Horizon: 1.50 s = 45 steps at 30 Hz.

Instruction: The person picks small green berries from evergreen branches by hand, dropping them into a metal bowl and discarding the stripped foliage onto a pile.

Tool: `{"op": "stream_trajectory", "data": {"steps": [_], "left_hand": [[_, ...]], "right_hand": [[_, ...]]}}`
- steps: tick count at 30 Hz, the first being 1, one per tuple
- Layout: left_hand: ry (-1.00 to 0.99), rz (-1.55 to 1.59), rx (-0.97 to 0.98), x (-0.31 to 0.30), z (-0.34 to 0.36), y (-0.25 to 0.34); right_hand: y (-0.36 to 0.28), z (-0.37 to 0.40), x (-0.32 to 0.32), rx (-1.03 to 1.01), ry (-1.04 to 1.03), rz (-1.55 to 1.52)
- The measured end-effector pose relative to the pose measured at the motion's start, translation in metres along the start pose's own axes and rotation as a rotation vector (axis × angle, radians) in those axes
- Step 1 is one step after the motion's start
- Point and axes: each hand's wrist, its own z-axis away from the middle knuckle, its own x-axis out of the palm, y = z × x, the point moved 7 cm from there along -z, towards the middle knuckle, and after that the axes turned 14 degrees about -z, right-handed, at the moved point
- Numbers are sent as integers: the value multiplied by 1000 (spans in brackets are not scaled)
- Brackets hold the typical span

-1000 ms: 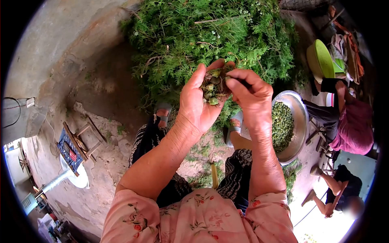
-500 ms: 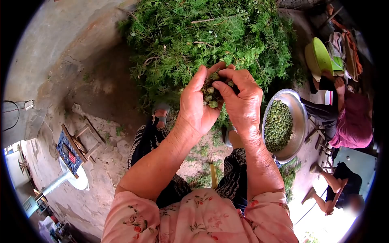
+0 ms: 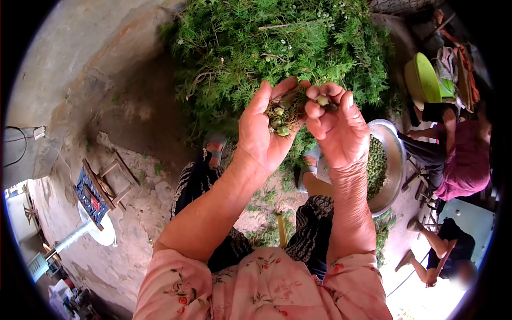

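My left hand (image 3: 257, 137) is cupped, palm up, around a small heap of round green cones (image 3: 278, 118) mixed with brownish twig bits. Close beside it, my right hand (image 3: 345, 137) is turned palm up, its fingers curled around a pale green cone (image 3: 322, 100) and what looks like another. Both hands are above the near edge of a big pile of green conifer branches (image 3: 256, 48). To the right of my right forearm, a metal basin (image 3: 393, 184) holds many green cones (image 3: 376, 168), partly hidden by that arm.
On the right, a person in a purple top (image 3: 464, 160) sits near a lime-green tub (image 3: 424, 77). Another person (image 3: 453, 242) sits lower right. A small wooden stool (image 3: 120, 181) and a white round-topped stand (image 3: 104, 232) are at left. A yellow strip (image 3: 281, 230) lies between my legs.
My right hand has moved right, away from the left palm, and turned palm up with cones in its fingers. The left hand stays cupped, its heap now more exposed.
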Motion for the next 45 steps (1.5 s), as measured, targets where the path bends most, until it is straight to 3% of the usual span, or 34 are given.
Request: {"op": "stream_trajectory", "data": {"steps": [2,4,6,11,14,15,16,18,20,22,24,28,30,34,38,40,41,45], "left_hand": [[29,-19,2,0,0,-1],[56,-39,3,0,1,0],[138,-129,-17,-3,3,0],[89,-95,-28,1,3,-6],[112,-107,-33,2,5,-2],[120,-126,-39,2,7,0],[123,-128,-35,0,6,0],[40,-5,3,0,0,2],[14,4,17,2,-1,6],[45,-7,26,0,-2,10],[56,-8,55,0,-3,16],[97,-22,107,0,-3,24],[85,-33,105,1,-1,23],[100,-65,89,0,-1,19],[82,-6,81,1,-2,19],[76,2,70,0,-2,20],[69,9,55,0,-1,20],[62,22,46,2,-2,19]], "right_hand": [[2,-2,4,202,-344,-23],[6,2,6,251,-282,150],[-2,11,25,-300,-263,1092],[12,10,25,-374,-363,1242],[5,9,24,-409,-322,1113],[3,8,18,-219,-131,954],[-1,7,16,-216,-135,952],[3,1,5,87,-141,187],[4,1,7,61,-132,112],[5,1,5,71,-198,238],[7,10,6,130,-136,582],[20,16,15,22,-243,939],[19,20,28,-292,-395,1151],[20,20,30,-349,-463,1277],[11,16,23,-157,-280,1013],[13,14,7,183,-139,544],[14,12,5,258,-183,400],[18,7,5,190,-234,39]]}}
